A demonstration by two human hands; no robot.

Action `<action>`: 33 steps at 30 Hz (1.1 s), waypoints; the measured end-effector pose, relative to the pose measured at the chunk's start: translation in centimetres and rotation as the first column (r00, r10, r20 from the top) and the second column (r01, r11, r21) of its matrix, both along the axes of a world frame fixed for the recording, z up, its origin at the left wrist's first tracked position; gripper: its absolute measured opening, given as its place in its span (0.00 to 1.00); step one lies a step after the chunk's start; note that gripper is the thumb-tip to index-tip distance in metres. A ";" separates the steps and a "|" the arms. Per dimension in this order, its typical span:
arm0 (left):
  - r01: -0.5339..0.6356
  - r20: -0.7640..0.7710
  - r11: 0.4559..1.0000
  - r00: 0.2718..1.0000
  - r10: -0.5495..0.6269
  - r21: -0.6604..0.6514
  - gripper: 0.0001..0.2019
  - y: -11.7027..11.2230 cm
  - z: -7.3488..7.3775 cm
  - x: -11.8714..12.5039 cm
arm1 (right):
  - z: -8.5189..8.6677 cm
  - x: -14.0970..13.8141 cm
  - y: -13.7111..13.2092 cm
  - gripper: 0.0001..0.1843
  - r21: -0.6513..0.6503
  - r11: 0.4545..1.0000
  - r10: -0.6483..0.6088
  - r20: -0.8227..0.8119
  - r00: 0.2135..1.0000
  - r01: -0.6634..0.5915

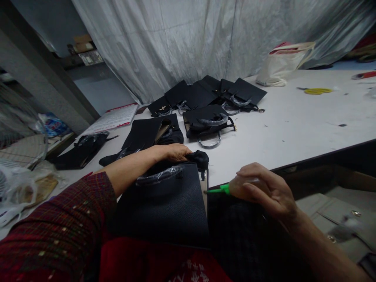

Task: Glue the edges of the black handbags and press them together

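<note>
A black handbag (167,203) with plastic-wrapped handles lies on my lap against the table's edge. My left hand (173,152) rests closed on the bag's top, gripping its dark fabric opening. My right hand (264,188) is pinched round a small bottle with a green nozzle (219,190), whose tip points at the bag's right side edge.
Several more black handbags (207,121) lie on the white table (293,125), some stacked near the curtain. A white bag (282,62), yellow scissors (317,91) and a printed sheet (113,117) lie farther off. Cardboard boxes (331,211) sit at lower right.
</note>
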State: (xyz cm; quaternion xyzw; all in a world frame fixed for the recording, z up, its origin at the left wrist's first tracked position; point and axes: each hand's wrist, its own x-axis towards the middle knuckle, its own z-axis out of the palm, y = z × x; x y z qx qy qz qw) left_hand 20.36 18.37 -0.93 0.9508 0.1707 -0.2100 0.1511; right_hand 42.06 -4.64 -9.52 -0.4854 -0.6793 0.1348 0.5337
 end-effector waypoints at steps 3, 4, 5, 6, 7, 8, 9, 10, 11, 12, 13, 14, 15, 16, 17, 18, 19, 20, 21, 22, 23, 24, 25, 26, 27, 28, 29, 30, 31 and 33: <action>-0.005 -0.008 1.000 1.000 0.005 0.019 0.14 0.2 -0.3 0.0 | -0.1 -0.2 -0.1 0.13 0.082 0.991 -0.101 -0.031 0.994 0.103; 0.000 -0.007 1.000 1.000 0.000 0.019 0.14 0.3 -0.3 0.0 | -0.2 -0.3 -0.1 0.13 0.076 0.993 -0.091 -0.022 0.996 0.092; 0.007 -0.004 1.000 1.000 -0.007 0.019 0.14 0.3 -0.3 0.0 | -0.2 -0.3 -0.2 0.12 0.053 0.997 -0.058 -0.004 0.998 0.058; 0.013 -0.001 1.000 1.000 -0.013 0.020 0.14 0.2 -0.3 0.0 | -0.2 -0.4 -0.3 0.12 0.026 1.000 -0.015 0.011 1.000 0.015; 0.016 0.001 1.000 1.000 -0.016 0.023 0.14 0.1 -0.2 0.1 | -0.2 -0.4 -0.4 0.12 0.003 1.000 0.022 0.020 1.000 -0.022; 0.013 0.000 1.000 1.000 -0.013 0.029 0.14 0.0 -0.2 0.1 | -0.3 -0.5 -0.6 0.12 -0.003 0.999 0.036 0.017 0.999 -0.036; 0.006 -0.005 0.999 1.000 -0.006 0.036 0.13 -0.1 -0.1 0.1 | -0.4 -0.5 -0.7 0.13 0.004 1.000 0.025 0.006 1.000 -0.025; -0.003 -0.010 0.999 1.000 0.004 0.041 0.13 -0.2 0.0 0.1 | -0.5 -0.5 -0.9 0.13 0.016 1.000 -0.004 -0.008 1.000 0.005; -0.010 -0.016 0.999 1.000 0.010 0.044 0.13 -0.2 0.0 0.2 | -0.6 -0.6 -1.1 0.13 0.027 0.999 -0.034 -0.018 0.999 0.034; -0.013 -0.019 0.999 1.000 0.014 0.046 0.13 -0.2 0.0 0.2 | -0.6 -0.6 -1.3 0.13 0.031 0.999 -0.044 -0.017 0.999 0.045; -0.013 -0.018 0.999 1.000 0.014 0.046 0.13 -0.2 -0.1 0.1 | -0.6 -0.7 -1.5 0.14 0.025 0.999 -0.031 -0.003 1.000 0.031; -0.014 -0.015 0.999 1.000 0.014 0.043 0.14 -0.1 -0.1 0.1 | -0.5 -0.8 -1.7 0.14 0.012 1.000 0.006 0.019 1.000 -0.006; -0.012 -0.010 0.999 1.000 0.012 0.038 0.14 -0.1 -0.1 0.1 | -0.4 -1.0 -2.0 0.15 -0.004 0.999 0.054 0.042 0.998 -0.054; -0.013 -0.004 0.999 1.000 0.013 0.034 0.15 -0.1 -0.1 0.0 | -0.3 -1.2 -2.2 0.16 -0.012 0.996 0.091 0.057 0.994 -0.091; -0.016 -0.001 0.999 1.000 0.016 0.033 0.15 -0.1 -0.1 0.0 | -0.3 -1.3 -2.4 0.16 -0.005 0.994 0.107 0.066 0.992 -0.107; -0.021 0.000 0.999 1.000 0.021 0.035 0.15 -0.3 0.0 0.0 | -0.2 -1.5 -2.6 0.17 0.012 0.995 0.098 0.066 0.993 -0.099; -0.026 -0.002 0.999 1.000 0.026 0.039 0.15 -0.4 0.2 0.0 | -0.3 -1.7 -2.7 0.18 0.038 0.997 0.067 0.058 0.996 -0.069; -0.032 -0.004 0.998 0.999 0.032 0.046 0.14 -0.6 0.3 0.1 | -0.3 -1.7 -2.8 0.18 0.064 0.997 0.028 0.048 0.998 -0.031; -0.040 -0.007 0.998 0.999 0.040 0.051 0.14 -0.8 0.5 0.1 | -0.4 -1.8 -2.9 0.19 0.081 0.997 -0.005 0.038 0.999 0.002; -0.046 -0.010 0.998 0.999 0.046 0.053 0.14 -1.0 0.6 0.1 | -0.5 -1.8 -2.9 0.19 0.085 0.996 -0.014 0.036 0.999 0.011; -0.046 -0.013 0.998 0.999 0.047 0.053 0.14 -1.0 0.6 0.2 | -0.5 -1.8 -3.0 0.19 0.073 0.997 0.002 0.043 0.999 -0.005; -0.042 -0.014 0.998 0.999 0.043 0.054 0.14 -1.0 0.6 0.2 | -0.6 -1.8 -3.0 0.18 0.048 0.998 0.038 0.056 0.998 -0.041; -0.035 -0.014 0.998 0.999 0.036 0.056 0.14 -1.0 0.6 0.2 | -0.7 -1.8 -3.1 0.18 0.024 0.996 0.081 0.070 0.994 -0.083; -0.026 -0.012 0.998 1.000 0.027 0.059 0.14 -0.8 0.4 0.2 | -0.7 -1.8 -3.1 0.18 0.010 0.994 0.111 0.079 0.991 -0.112; -0.015 -0.008 0.998 1.000 0.016 0.061 0.15 -0.7 0.3 0.2 | -0.8 -1.8 -3.1 0.18 0.012 0.993 0.114 0.077 0.990 -0.116; -0.008 -0.003 0.998 1.000 0.008 0.062 0.15 -0.5 0.1 0.2 | -0.8 -1.9 -3.1 0.18 0.028 0.995 0.092 0.068 0.993 -0.094; -0.006 0.003 0.998 1.000 0.006 0.062 0.14 -0.3 0.0 0.2 | -0.7 -1.9 -3.1 0.19 0.052 0.997 0.053 0.055 0.997 -0.056; -0.006 0.006 0.998 1.000 0.006 0.061 0.14 -0.3 -0.1 0.2 | -0.6 -2.0 -3.1 0.19 0.074 0.997 0.016 0.044 0.999 -0.019; -0.009 0.006 0.998 1.000 0.009 0.059 0.14 -0.2 -0.1 0.2 | -0.5 -2.1 -3.2 0.19 0.081 0.997 -0.001 0.047 0.999 -0.002; -0.018 0.001 0.998 1.000 0.018 0.059 0.14 -0.3 -0.1 0.2 | -0.3 -2.3 -3.4 0.18 0.041 0.998 0.045 0.095 0.995 -0.049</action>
